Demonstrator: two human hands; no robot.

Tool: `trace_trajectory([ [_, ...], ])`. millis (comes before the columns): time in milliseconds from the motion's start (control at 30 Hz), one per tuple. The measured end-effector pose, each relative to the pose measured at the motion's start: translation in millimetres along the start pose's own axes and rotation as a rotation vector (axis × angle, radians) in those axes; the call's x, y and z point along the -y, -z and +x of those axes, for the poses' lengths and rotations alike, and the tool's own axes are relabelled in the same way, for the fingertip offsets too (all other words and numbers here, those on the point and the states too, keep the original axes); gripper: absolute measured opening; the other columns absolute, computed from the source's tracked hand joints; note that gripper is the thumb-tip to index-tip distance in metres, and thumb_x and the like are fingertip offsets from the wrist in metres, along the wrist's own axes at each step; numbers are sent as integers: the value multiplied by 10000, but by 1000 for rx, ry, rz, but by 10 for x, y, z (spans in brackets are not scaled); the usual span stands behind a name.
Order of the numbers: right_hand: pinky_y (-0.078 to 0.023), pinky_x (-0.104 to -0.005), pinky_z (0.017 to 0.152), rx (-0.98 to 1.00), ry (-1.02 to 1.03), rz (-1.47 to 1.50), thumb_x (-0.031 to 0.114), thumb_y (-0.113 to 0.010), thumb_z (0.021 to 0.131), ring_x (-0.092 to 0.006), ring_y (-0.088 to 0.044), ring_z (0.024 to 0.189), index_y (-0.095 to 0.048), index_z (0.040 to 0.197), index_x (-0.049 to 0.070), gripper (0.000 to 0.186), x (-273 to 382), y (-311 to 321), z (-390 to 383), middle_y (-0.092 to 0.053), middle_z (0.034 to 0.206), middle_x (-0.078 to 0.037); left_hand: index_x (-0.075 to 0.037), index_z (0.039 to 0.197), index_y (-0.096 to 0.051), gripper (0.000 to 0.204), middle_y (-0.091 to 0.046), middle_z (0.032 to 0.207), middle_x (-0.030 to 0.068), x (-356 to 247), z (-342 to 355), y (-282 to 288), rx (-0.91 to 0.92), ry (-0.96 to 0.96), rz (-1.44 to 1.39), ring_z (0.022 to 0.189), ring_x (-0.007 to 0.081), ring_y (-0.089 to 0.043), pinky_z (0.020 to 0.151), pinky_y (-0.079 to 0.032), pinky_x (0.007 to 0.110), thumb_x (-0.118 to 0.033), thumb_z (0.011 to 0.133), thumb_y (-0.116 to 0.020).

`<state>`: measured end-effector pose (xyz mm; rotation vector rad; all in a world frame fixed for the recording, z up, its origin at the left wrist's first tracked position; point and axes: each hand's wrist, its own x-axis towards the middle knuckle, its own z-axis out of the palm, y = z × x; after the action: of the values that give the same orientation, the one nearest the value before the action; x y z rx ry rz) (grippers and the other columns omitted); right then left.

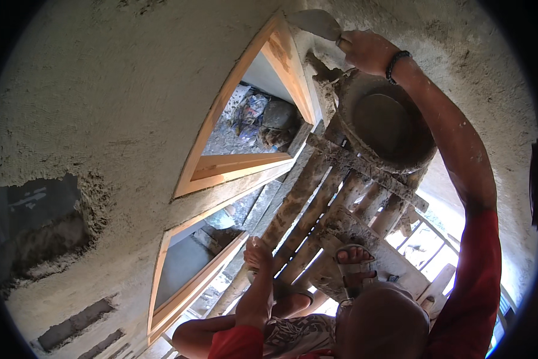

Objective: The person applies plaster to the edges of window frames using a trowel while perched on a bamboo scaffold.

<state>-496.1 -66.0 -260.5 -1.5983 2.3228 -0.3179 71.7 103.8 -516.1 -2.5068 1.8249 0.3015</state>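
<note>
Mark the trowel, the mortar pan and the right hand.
trowel point(315, 23), head view, middle of the blade.
mortar pan point(384, 122), head view, inner floor.
right hand point(367, 51), head view, back of the hand gripping the trowel.

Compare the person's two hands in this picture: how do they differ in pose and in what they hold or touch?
The right hand is raised to the top of the wall and grips a trowel; the left hand hangs low and holds nothing, resting near the edge of the wooden platform. The right hand is closed around the handle; whether the left hand's fingers are curled is hard to tell. The right wrist wears a dark bracelet; the left shows none. Both arms wear red sleeves.
</note>
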Motion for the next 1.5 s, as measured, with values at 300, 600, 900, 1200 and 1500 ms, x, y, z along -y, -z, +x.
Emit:
trace_trajectory([
  [300, -515, -455, 780, 30, 42, -46, 124, -602, 808, -366, -668, 864, -602, 1023, 8, 245, 169, 416, 96, -671, 843, -213, -96, 953, -709, 266, -702, 908, 135, 251, 107, -222, -90, 5, 40, 800, 349, -643, 766, -470, 473, -325, 885, -591],
  [600, -506, -484, 789, 11, 42, -85, 132, -541, 836, -388, -651, 882, -594, 1024, 9, 231, 105, 391, 109, -660, 885, -235, -105, 921, -686, 366, -683, 781, 163, 173, 107, -183, -188, -88, -67, 693, 345, -656, 675, -485, 489, -445, 919, -550],
  [900, -502, -493, 792, -238, 204, -150, 114, -556, 835, -389, -645, 891, -577, 1060, 26, 242, -144, 262, -228, -659, 885, -218, -125, 963, -668, 379, -692, 811, 177, 147, 74, -99, -83, -63, 101, 753, 375, -664, 699, -487, 498, -459, 944, -490],
  [1200, -515, -494, 751, -97, 122, -57, 120, -573, 826, -394, -654, 824, -579, 1050, 37, 239, -151, 85, -117, -655, 850, -220, -94, 971, -709, 282, -694, 830, 171, -33, 19, -14, -45, 13, -9, 811, 367, -653, 753, -472, 499, -334, 895, -582],
  [1500, -514, -495, 757, -97, 99, -33, 120, -571, 832, -394, -656, 817, -571, 1066, 43, 246, -46, 157, -101, -653, 828, -231, -118, 983, -713, 268, -698, 885, 155, 90, 41, -103, -84, 46, 69, 849, 347, -637, 796, -464, 481, -342, 898, -593],
])
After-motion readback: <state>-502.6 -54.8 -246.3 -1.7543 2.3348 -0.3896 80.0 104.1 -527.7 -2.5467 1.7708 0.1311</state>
